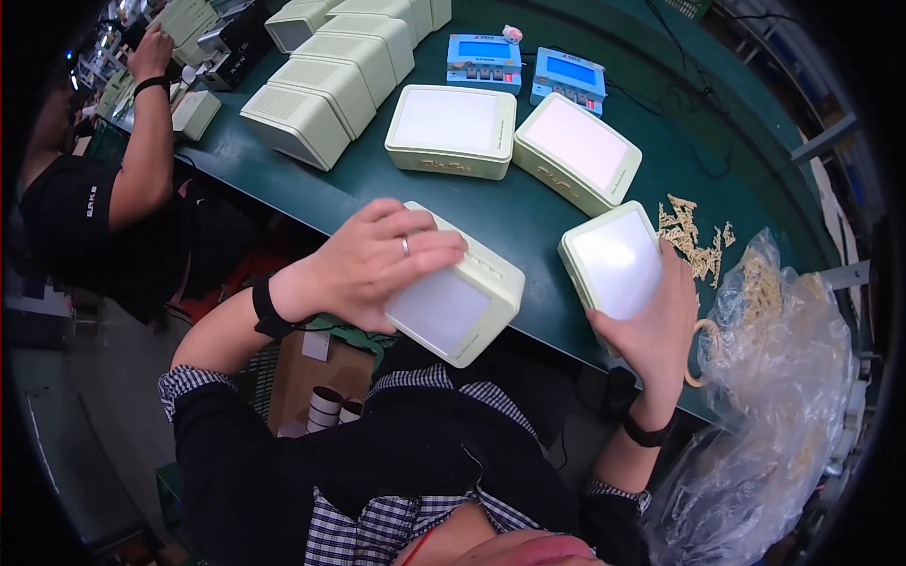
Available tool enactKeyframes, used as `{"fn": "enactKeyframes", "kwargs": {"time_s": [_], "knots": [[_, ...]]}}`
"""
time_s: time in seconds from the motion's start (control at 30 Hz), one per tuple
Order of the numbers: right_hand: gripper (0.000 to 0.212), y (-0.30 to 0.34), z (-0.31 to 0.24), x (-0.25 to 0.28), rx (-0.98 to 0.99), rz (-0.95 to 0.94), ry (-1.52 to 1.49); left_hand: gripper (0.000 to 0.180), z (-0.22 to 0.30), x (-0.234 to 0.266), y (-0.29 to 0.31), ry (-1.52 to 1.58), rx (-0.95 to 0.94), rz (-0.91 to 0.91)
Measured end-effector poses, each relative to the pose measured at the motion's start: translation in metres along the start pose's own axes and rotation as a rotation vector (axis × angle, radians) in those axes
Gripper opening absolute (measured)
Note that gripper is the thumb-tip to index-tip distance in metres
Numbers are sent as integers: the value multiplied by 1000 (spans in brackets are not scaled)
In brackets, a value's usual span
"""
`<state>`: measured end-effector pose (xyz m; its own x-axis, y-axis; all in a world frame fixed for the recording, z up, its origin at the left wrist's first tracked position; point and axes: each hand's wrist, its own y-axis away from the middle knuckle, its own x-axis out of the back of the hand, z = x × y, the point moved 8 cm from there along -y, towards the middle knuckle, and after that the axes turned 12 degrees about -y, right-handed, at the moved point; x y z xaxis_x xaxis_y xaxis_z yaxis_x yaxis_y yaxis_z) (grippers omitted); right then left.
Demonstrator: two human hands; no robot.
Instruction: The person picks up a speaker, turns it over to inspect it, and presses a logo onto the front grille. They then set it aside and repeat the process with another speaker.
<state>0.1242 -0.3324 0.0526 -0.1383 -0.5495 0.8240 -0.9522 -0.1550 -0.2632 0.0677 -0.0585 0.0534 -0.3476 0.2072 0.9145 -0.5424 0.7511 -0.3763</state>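
While gripped, box [453,302] underlies left hand [377,264].

Checked rolled sleeves, black wristbands [269,309], a ring [405,246], dark apron.

The left hand [377,264] covers the far end of a pale green box [453,307] at the table's [528,222] near edge; the right hand [656,325] hides another box's [613,264] near corner (its underside too).
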Motion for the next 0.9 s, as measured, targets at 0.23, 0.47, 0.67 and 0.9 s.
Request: {"fn": "enactKeyframes", "kwargs": {"time_s": [0.23, 0.47, 0.67, 0.9], "knots": [[100, 9, -31, 6, 179, 11, 55, 98, -54, -7, -2, 144, 197, -120], [101, 1, -46, -12, 255, -68, 1, 102, -69, -36, 4, 334, 277, -303], [102, -12, -43, -23, 270, -132, -72, 106, -68, -37, 4, 311, 273, -319], [103, -30, -21, -42, 218, -278, -228, 106, -68, -36, 3, 317, 256, -311]]}}
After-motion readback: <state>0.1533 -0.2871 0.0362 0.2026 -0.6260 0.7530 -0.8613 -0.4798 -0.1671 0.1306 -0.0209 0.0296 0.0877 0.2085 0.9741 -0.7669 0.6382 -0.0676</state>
